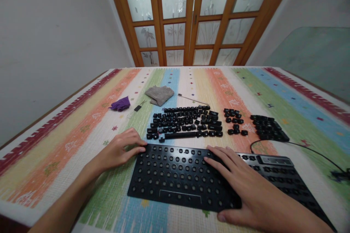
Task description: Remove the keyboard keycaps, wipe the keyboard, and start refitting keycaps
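A black keyboard (175,169) with its keycaps off lies on the striped tablecloth in front of me, bare round key posts showing. My left hand (123,147) is at its far left corner, thumb and forefinger closed against the edge. Across its middle reaches my right hand (232,178), fingertips at the far edge and thumb at the near edge, gripping it. That hand and forearm hide part of the right section. Just beyond the keyboard, loose black keycaps (186,120) are laid out in rows, including a long space bar (180,135).
More keycaps lie in small groups (232,116) and in a number-pad block (269,128) at right. A black cable (306,147) trails right. Farther back are a grey cloth (160,95), a purple cloth (120,104), a small black-handled wire tool (138,108) and a thin brush (191,99).
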The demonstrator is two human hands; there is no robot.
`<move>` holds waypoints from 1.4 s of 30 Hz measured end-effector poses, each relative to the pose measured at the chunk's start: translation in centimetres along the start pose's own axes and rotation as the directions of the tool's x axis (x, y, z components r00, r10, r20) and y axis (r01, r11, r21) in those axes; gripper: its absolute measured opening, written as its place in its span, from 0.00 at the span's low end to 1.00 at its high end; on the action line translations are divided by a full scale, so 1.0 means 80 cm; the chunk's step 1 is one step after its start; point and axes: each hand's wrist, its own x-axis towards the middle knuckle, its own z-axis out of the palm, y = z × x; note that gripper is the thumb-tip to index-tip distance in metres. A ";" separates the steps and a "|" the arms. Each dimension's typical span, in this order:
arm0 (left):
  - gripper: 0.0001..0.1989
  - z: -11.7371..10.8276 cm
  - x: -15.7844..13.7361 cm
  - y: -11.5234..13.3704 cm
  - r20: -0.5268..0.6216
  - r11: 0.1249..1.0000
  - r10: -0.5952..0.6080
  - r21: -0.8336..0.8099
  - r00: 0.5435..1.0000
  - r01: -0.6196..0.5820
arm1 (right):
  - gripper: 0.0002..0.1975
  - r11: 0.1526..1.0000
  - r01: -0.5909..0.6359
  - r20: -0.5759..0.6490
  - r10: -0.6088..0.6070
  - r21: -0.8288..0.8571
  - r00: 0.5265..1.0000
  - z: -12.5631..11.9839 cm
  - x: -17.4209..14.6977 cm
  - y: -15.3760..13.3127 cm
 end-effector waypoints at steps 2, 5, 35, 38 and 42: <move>0.06 -0.003 -0.001 0.002 -0.004 1.000 0.000 -0.013 1.000 0.000 | 0.51 1.000 0.007 -0.004 -0.007 0.008 1.000 0.000 0.000 0.000; 0.07 -0.003 -0.001 0.003 -0.021 0.999 -0.013 -0.030 1.000 0.012 | 0.50 1.000 0.008 -0.006 -0.007 0.008 1.000 0.000 0.001 0.000; 0.08 0.002 -0.004 -0.009 0.015 0.992 -0.105 -0.064 0.994 0.106 | 0.49 0.999 -0.038 0.023 0.038 -0.010 0.999 -0.006 0.003 -0.007; 0.08 -0.001 -0.006 -0.007 -0.029 0.993 -0.108 -0.054 0.994 0.107 | 0.50 0.999 -0.044 0.021 0.044 -0.021 0.999 -0.006 0.003 -0.007; 0.07 0.001 -0.006 -0.002 -0.009 0.993 -0.110 -0.031 0.994 0.110 | 0.50 0.999 -0.043 0.012 0.043 -0.018 0.999 -0.008 0.003 -0.007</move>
